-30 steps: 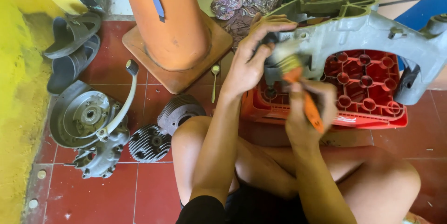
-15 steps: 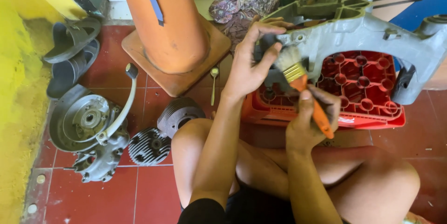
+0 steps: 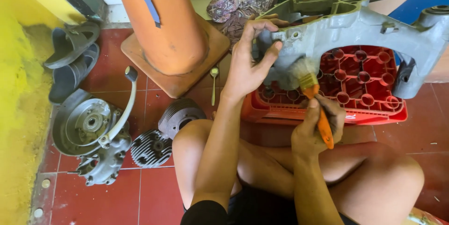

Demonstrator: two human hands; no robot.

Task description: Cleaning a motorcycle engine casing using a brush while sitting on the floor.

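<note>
Both hands are seen from the head camera, raised over bent bare knees. Left hand (image 3: 250, 63) is reached forward with the wrist bent back, its fingers spread and curled over the edge of a grey cast-metal engine casing (image 3: 355, 26), which is gripped with the thumb laid against its near face. Right hand (image 3: 314, 129) is held lower, closed in a fist around the orange handle of a paintbrush (image 3: 314, 98), whose pale bristles are pressed against the underside of the casing. One casing and one brush are counted. The casing is held above a single red plastic crate (image 3: 369, 108), which is set on the red tiled floor (image 3: 117, 201) just ahead of the knees. One orange post (image 3: 161, 24) on a square base is seen to the left, with one small spoon (image 3: 213, 84) laid beside it. Further left, two finned cylinder parts (image 3: 163, 134) are lain side by side, next to one grey engine block (image 3: 93, 131) with a kick lever.
</note>
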